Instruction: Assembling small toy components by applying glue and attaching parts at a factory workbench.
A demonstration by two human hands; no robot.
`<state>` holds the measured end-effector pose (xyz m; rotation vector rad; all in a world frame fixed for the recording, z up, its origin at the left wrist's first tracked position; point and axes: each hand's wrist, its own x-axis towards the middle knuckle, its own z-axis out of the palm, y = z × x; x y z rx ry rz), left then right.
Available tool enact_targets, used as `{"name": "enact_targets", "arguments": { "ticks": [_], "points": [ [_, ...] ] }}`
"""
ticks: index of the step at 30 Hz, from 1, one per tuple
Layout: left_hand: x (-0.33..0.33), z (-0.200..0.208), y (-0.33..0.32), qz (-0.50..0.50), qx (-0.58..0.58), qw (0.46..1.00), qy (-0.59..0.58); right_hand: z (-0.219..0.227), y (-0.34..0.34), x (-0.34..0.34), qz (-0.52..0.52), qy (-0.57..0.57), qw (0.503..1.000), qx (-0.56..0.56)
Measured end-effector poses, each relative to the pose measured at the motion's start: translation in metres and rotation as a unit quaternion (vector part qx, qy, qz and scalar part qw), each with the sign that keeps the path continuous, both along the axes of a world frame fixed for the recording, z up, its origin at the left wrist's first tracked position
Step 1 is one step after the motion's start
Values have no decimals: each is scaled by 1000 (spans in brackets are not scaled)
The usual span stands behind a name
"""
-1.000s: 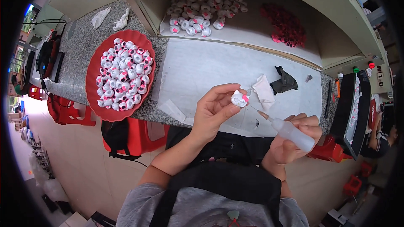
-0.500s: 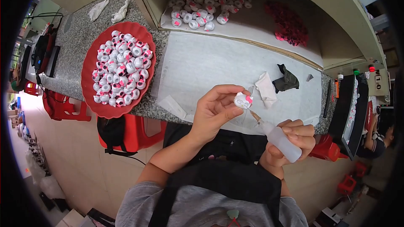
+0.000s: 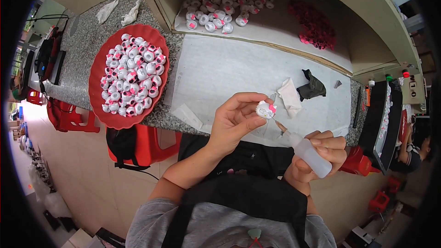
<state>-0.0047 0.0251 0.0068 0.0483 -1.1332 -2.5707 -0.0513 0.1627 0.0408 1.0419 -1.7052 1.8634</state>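
Between the thumb and fingers of my left hand [image 3: 236,117] is a small white cat-head figurine [image 3: 265,109] with a pink bow, held above the work surface. My right hand [image 3: 324,154] wraps round a translucent squeeze bottle [image 3: 311,157] that tilts up toward the figurine. Its brownish nozzle [image 3: 281,127] ends in a thin tip pointing at the figurine's lower right side. Whether the tip touches it I cannot tell. Just beyond the figurine lie a crumpled white cloth [image 3: 290,98] and a black cloth [image 3: 312,85].
A red scalloped tray [image 3: 97,66] at left holds many white-and-pink pieces. More white pieces [image 3: 213,20] and a heap of pink parts [image 3: 314,27] lie in the shelf. White paper [image 3: 216,69] covers the worktop. A red stool [image 3: 156,144] stands below, and a person [image 3: 413,156] sits far right.
The bottle in my right hand has shifted slightly right, drawing its nozzle a little away from the figurine. My left hand has barely moved; the figurine looks turned slightly.
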Motion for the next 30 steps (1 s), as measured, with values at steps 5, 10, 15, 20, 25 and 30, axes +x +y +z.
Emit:
{"name": "enact_targets", "arguments": {
  "ticks": [5, 10, 15, 20, 25, 30],
  "points": [
    [-1, 1, 1, -1, 2, 1000, 5, 1, 0, 1, 5, -3, 1000, 6],
    [-1, -1, -1, 6, -1, 1000, 3, 2, 1, -1, 20, -3, 1000, 16],
    [-1, -2, -1, 4, 8, 1000, 4, 0, -4, 1, -7, 12, 1000, -10],
    [-1, -2, -1, -3, -1, 1000, 1, -3, -3, 1, -14, 24, 999, -19],
    [-1, -3, 1, -3, -2, 1000, 1, -4, -3, 2, -8, 18, 1000, -15],
    [-1, -3, 1, 2, -6, 1000, 3, -4, -3, 3, -7, 16, 1000, -21]
  ]
}}
